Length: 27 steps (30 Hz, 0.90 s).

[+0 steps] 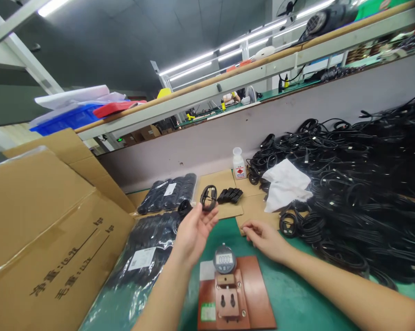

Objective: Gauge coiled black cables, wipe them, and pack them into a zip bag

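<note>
Left hand: so the left hand is up over the counter, fingers pinching a small coiled black cable at its bottom edge.
Coiled cable: up at the left fingertips, lifted off the surface, connector ends showing inside the loop.
Right hand: the right hand is down low by the near edge of the flat cardboard, fingers curled, thumb and index tips close together. Can't tell if they're actually touching or pinching anything tbh.
Gauge: digital gauge reading 0.000, mounted on a reddish-brown base, sitting between the forearms.
Past the hands: row of small black pieces on cardboard, with a white bottle behind.
Right side: massive pile of black cables, white cloth draped at its edge.
Left side: two clear bags of black coils beside a big cardboard box.
</note>
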Motion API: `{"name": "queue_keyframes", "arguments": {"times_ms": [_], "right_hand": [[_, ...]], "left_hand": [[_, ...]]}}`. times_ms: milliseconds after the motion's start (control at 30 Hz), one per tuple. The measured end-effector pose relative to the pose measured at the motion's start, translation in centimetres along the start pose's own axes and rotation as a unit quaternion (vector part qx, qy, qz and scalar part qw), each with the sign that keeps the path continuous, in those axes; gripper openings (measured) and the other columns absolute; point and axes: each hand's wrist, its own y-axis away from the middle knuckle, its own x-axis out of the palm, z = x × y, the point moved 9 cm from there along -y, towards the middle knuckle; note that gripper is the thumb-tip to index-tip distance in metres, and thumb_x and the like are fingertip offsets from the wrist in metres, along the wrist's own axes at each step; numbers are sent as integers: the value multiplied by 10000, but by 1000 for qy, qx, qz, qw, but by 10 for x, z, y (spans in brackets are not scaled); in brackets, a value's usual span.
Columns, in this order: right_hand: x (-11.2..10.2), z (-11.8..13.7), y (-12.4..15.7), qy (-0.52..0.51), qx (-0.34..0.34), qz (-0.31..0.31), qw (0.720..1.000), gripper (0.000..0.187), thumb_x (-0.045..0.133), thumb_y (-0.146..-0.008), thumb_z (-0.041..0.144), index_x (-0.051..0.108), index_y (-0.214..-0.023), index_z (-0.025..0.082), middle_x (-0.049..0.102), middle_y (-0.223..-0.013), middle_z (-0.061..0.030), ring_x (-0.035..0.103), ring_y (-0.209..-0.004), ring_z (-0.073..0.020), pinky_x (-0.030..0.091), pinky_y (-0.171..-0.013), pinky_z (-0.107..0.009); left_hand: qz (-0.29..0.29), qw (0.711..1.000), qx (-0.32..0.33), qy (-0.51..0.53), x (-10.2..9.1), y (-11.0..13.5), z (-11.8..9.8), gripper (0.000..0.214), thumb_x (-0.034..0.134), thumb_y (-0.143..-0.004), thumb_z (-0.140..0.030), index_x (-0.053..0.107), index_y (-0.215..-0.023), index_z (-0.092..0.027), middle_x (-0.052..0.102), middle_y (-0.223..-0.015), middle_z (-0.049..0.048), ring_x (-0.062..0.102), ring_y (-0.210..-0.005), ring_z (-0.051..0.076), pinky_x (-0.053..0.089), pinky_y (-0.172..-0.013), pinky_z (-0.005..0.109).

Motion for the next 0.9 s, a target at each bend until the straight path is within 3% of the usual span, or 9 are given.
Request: {"name": "queue_keyframes", "arguments": {"times_ms": [100,167,267,367,467,667,900], "right_hand": [[12,10,16,-58,26,40,997,511,601,-859,650,640,-1033,171,611,-730,3,576,-556,-133,484,-506,-262],[28,16,31,-139,55,108,983,539,672,-822,646,635,-1086,178,609,-687,27,559,-490,-110,472,-450,-234],[52,24,52,-239,94,206,944,455,793,-772,555,652,-944,158,618,-592,44,490,-400,-65,417,-392,-186],[61,26,64,-255,126,244,927,401,837,-752,490,640,-794,143,678,-626,13,490,-395,-44,406,-383,-163],[66,26,71,-251,151,274,916,399,868,-719,464,655,-789,134,702,-658,3,525,-415,-46,423,-397,-157],[79,26,85,-269,195,344,878,399,899,-686,425,655,-795,129,707,-645,5,573,-421,-51,450,-410,-145],[78,24,85,-283,211,338,873,377,900,-698,385,639,-802,133,707,-655,13,613,-433,-55,480,-424,-133]], "left_hand": [[25,996,-53,66,-9,70,32,208,672,-945,-330,711,-978,-128,767,-1137,163,757,-904,192,620,-726,261],[52,988,-100,104,-11,108,60,270,744,-896,-357,718,-1047,-135,770,-1142,157,768,-899,209,627,-730,275],[63,979,-144,128,-14,143,92,298,756,-891,-362,709,-1095,-150,780,-1104,145,777,-923,243,629,-757,308],[65,980,-127,137,-12,153,96,356,785,-862,-398,691,-1126,-179,785,-1045,115,780,-914,253,635,-750,325],[71,989,-103,81,-6,154,90,430,834,-802,-432,672,-1116,-188,775,-930,82,775,-800,225,636,-611,278],[51,987,-149,8,0,159,101,517,878,-708,-510,648,-1023,-170,761,-805,71,761,-685,212,583,-431,203],[22,979,-198,45,5,169,112,768,854,-701,-580,552,-1279,-175,782,-764,87,715,-538,167,529,-389,172]]}}
